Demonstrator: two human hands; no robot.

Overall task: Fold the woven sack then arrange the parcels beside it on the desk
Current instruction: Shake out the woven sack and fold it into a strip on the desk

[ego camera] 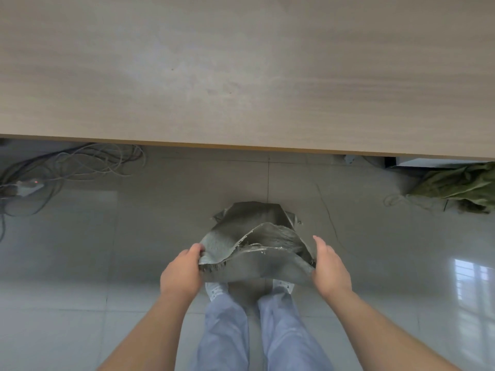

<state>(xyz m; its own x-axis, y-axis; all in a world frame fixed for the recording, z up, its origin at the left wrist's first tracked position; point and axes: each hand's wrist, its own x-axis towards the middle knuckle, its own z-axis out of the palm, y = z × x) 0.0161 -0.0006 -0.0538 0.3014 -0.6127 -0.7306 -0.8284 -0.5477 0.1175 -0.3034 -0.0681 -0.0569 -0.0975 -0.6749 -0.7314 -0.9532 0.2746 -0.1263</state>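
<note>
Grey woven sack [257, 236] half-hides the shoes [215, 290]; left hand [182, 273] grips it, hold of right hand [330, 269] unclear.

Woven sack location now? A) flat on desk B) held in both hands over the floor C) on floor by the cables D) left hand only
B: left hand and right hand each hold a side of the woven sack, short of the desk.

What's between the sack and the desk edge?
Only bare floor tiles lie between the sack and the near edge of the desk, as the head view shows.
</note>
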